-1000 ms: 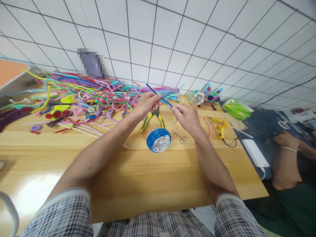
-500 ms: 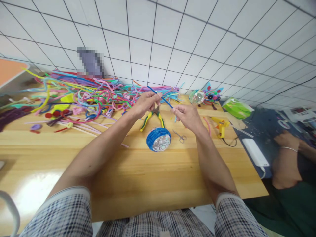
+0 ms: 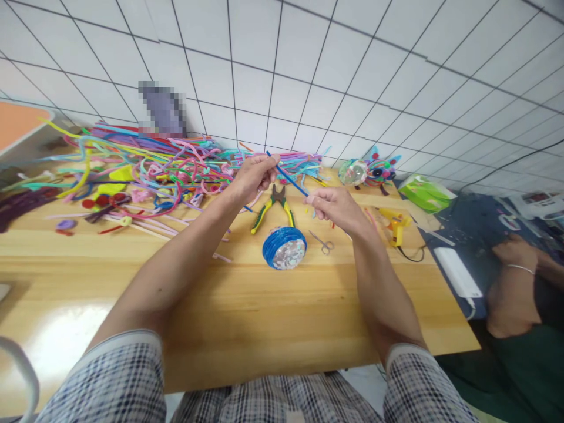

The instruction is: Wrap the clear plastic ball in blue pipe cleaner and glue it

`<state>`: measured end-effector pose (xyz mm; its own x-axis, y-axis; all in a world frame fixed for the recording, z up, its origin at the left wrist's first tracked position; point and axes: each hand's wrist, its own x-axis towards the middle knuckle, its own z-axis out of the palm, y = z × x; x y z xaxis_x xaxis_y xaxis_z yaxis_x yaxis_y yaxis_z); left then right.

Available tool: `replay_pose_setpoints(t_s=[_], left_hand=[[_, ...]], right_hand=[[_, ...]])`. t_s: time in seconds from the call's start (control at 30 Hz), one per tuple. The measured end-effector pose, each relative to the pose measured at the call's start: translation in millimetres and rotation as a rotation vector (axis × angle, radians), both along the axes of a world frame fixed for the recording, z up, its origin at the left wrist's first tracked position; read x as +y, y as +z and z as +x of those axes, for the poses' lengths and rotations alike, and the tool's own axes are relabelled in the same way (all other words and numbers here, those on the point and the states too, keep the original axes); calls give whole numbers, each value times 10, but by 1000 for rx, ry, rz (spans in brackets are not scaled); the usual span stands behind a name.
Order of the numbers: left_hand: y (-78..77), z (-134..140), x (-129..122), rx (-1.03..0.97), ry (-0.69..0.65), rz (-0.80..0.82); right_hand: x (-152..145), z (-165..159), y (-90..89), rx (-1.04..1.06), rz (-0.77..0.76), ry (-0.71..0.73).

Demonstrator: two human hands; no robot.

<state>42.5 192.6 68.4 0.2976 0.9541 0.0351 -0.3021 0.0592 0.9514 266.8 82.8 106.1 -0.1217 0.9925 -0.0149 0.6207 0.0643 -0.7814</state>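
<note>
A blue pipe cleaner (image 3: 291, 179) is stretched between my two hands above the table. My left hand (image 3: 259, 175) pinches it close to its upper end, a short tip sticking out past the fingers. Its lower end sits in the closed fingers of my right hand (image 3: 330, 205). Beneath them lie pliers (image 3: 291, 215) with yellow and green handles, jaws pointing away from me. Nearer to me rests a ball (image 3: 284, 248) wound in blue around a shiny, speckled face. Small scissors (image 3: 325, 243) lie just right of the ball.
Many coloured pipe cleaners (image 3: 167, 164) heap along the wall at left. At the back right are a decorated animal figure (image 3: 381, 171), a green packet (image 3: 426, 194) and a yellow glue gun (image 3: 396, 227). A white power strip (image 3: 456, 272) lies near another person's arm (image 3: 515, 282).
My left hand has slid up along the blue pipe cleaner towards its upper end, so less of it sticks out. My right hand has stayed nearly in place.
</note>
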Motion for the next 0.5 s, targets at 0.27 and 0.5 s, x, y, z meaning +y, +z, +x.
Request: replay_pose_setpoints(t_s=[0.27,0.5], left_hand=[[-38,23,23,-82,-40,-74],[32,-24,37,-110,-72,-173]], right_hand=[[45,17,-61,150,-53,-4],[57,49,-85,114,-48,3]])
